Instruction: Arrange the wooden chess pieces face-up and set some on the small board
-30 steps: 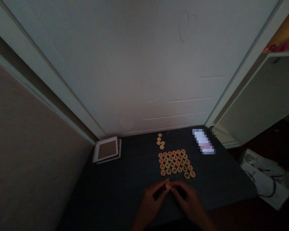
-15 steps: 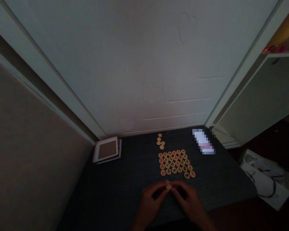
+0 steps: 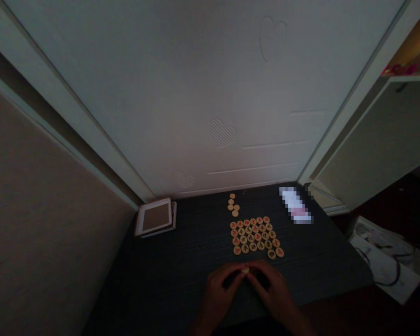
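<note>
My left hand (image 3: 220,289) and my right hand (image 3: 271,287) meet at the near edge of a dark table (image 3: 182,266). Their fingertips pinch one round wooden game piece (image 3: 245,270) between them. Just beyond the hands lies a block of several round wooden pieces (image 3: 255,237) with red and black marks, set out in rows. Farther back sits a small cluster of blank-faced pieces (image 3: 233,205).
A flat white-rimmed box (image 3: 156,218) lies at the table's back left corner. A blurred-out white object (image 3: 296,205) rests at the back right. A white panel with heart shapes (image 3: 223,133) rises behind the table. A bag with cables (image 3: 385,259) lies on the floor to the right.
The fingertips have closed in a little more around the piece, so less of it shows. The hands stay in the same place and the rows on the table are unchanged.
</note>
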A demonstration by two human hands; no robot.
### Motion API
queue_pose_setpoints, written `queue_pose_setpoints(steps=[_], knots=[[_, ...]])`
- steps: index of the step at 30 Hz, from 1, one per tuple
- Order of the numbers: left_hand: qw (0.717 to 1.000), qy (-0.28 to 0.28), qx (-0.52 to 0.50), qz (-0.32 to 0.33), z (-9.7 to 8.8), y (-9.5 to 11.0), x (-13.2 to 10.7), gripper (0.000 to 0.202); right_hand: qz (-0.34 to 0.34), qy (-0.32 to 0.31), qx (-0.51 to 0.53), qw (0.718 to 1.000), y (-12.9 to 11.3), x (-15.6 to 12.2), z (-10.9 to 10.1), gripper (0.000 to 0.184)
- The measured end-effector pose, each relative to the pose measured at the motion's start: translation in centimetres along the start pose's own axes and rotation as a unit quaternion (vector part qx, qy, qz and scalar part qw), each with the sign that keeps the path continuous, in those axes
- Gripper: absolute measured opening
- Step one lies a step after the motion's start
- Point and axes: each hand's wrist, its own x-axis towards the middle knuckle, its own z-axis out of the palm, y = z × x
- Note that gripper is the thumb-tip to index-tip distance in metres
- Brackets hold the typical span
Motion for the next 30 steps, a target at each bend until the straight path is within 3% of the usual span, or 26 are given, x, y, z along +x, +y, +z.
queue_pose_setpoints(steps=[11, 30], knots=[[0.997, -0.012, 0.072, -0.022, 0.46, -0.38, -0.24, 0.020, 0.001, 0.024, -0.013, 1.000, 0.51, -0.10, 0.19, 0.022], [0.998, -0.006, 0.045, -0.045, 0.32, 0.33, -0.04, 0.026, 0.056, 0.024, 0.009, 0.998, -0.09, 0.11, 0.07, 0.031]])
